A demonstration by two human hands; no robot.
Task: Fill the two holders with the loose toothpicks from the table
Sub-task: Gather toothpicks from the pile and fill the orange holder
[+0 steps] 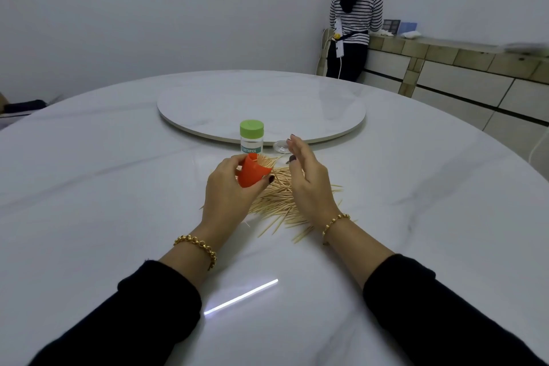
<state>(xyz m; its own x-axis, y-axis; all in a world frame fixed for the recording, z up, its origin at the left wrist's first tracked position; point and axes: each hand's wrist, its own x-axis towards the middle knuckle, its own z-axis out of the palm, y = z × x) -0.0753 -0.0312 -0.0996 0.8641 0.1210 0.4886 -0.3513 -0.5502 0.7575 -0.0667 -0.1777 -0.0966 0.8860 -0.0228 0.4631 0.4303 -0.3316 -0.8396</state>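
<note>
My left hand grips an orange-red holder, tilted, with toothpick tips showing at its open top. My right hand hovers just to its right with fingers spread and nothing in it, above a heap of loose wooden toothpicks on the white table. Behind the orange holder stands a clear holder with a green cap, upright and labelled TOOTHPICK. A small clear round lid lies beside it on the table.
A large round turntable sits at the table's centre, behind the holders. A person in a striped top stands at a counter at the back right, facing away.
</note>
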